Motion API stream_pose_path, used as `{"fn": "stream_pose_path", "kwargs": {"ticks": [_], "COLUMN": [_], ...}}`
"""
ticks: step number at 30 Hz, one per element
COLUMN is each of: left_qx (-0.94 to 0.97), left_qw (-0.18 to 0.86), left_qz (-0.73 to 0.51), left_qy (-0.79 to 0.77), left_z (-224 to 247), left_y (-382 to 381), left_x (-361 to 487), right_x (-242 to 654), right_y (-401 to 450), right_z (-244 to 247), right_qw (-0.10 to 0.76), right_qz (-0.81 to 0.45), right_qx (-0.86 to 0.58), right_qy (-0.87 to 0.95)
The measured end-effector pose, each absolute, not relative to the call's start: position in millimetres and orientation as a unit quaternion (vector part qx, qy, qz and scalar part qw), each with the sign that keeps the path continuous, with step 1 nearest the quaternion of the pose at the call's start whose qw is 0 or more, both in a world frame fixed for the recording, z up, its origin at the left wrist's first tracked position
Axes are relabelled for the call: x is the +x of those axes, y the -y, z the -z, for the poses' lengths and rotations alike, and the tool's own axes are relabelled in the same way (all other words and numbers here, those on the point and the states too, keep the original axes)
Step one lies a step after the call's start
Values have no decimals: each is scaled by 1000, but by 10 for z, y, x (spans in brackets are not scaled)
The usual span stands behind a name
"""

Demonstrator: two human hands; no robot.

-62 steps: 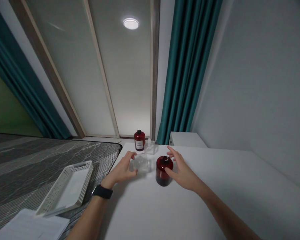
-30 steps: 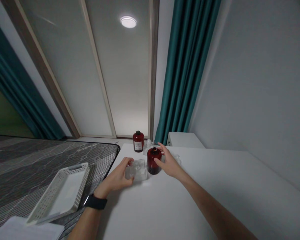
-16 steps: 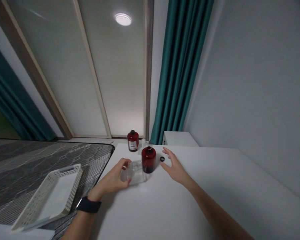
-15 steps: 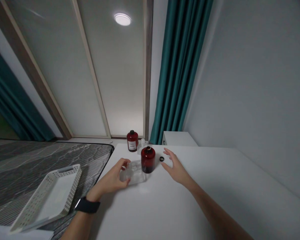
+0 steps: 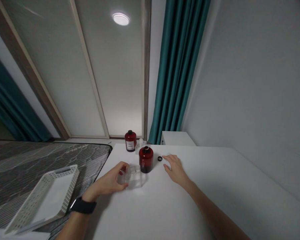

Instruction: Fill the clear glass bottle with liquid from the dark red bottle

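Observation:
My left hand grips a clear, boxy container by its left side, thumb below and fingers above. Just beyond it stands an open-necked dark red bottle, upright on the white table. A small black ring lies to the right of that bottle. Beside the ring is my right hand, palm down, fingers apart and holding nothing. Its index fingertip comes close to the ring; I cannot tell whether they touch.
Near the table's far edge stand a second red bottle with a white label and black cap, and a clear glass bottle, partly hidden. A white perforated basket rests on a dark striped surface at left. Wall bounds the right.
The clear container has shifted a little towards me, away from the front red bottle. My right hand has come down closer to the table, its fingers flatter beside the ring.

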State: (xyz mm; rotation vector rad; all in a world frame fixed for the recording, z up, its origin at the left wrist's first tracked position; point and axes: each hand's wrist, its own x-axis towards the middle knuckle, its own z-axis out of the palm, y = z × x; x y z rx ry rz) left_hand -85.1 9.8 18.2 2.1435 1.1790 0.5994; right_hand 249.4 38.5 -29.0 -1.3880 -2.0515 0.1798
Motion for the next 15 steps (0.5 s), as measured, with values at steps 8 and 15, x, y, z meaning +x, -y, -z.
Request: {"fn": "stream_pose_path", "kwargs": {"ticks": [8,15], "left_qx": [806,798], "left_qw": [224,168], "left_qz": [-265,-267], "left_qy": [-480,-513], "left_z": [-135,-95], "left_y": [-166,-225], "left_x": [-917,-950], "right_x": [2318,2297], "right_y": [-696,-773], "right_z": [317,348], "right_qw": [255,235], "right_qz": [-11,4], "right_qx": [-575,-577], "right_qy": [778,782]}}
